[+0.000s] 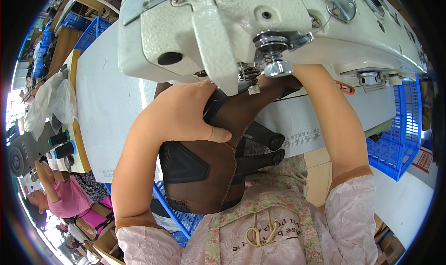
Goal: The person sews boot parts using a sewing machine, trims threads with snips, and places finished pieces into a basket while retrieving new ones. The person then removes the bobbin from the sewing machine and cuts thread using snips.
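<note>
Head view, my left hand (179, 111): It is on the brown see-through cloth (220, 162), back side up, with the thumb poking out to the side.
My left thumb (220, 134): It has a tan wrap on it. It lies on top of the cloth, near a stitched line.
My other left fingers: They go out of sight by the front of the white sewing machine (162, 33). I can't tell how far open they are or if they pinch the cloth.
My right hand: It is hidden behind the machine. Only my right arm (337, 121) shows, so I can't tell what those fingers hold.
Where the cloth is: One end hangs below my left thumb, near my tummy. The rest goes up under the machine, toward my right wrist.
Black patch (188, 165): On the cloth, just below my left hand.
Two black straps (258, 161): To the right of my thumb, with round ends.
Gray desk (107, 107): Under the machine, with ruler marks by the straps.
Orange thing (345, 88): On the desk, just past my right arm.
</note>
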Demonstrator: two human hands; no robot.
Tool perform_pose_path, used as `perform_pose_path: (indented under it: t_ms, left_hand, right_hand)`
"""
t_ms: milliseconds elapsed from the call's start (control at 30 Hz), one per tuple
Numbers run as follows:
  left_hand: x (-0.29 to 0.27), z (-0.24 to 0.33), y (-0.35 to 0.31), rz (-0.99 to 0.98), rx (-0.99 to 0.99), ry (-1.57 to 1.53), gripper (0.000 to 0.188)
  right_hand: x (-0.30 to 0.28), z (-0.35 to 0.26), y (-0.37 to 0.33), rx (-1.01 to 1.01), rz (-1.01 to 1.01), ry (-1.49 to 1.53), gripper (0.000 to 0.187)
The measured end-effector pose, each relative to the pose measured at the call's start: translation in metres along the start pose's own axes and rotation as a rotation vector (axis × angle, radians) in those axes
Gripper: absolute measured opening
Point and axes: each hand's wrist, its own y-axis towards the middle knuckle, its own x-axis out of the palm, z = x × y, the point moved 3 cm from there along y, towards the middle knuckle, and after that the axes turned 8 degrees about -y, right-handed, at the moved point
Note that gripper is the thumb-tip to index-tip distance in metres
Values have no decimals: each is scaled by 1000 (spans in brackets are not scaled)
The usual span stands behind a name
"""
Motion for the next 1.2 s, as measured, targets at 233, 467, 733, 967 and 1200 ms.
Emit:
perform_pose_path:
  t_ms: [233, 467, 733, 967, 1200]
  left_hand:
    - [0, 1, -1, 2, -13, 13, 72]
    - [-1, 1, -2, -4, -28, -11, 73]
    - [-2, 2, 1, -19, -21, -5, 74]
    - [-4, 6, -2, -22, -23, -15, 75]
    - [-7, 10, -2, -62, -75, -24, 76]
  right_hand:
    - [-2, -7, 5, 16, -24, -4, 31]
    - [-9, -14, 1, 30, -44, -4, 30]
    - [-13, -15, -1, 54, -75, -16, 30]
    - [-18, -18, -4, 69, -101, -19, 30]
    - [-23, -19, -6, 88, -125, -24, 30]
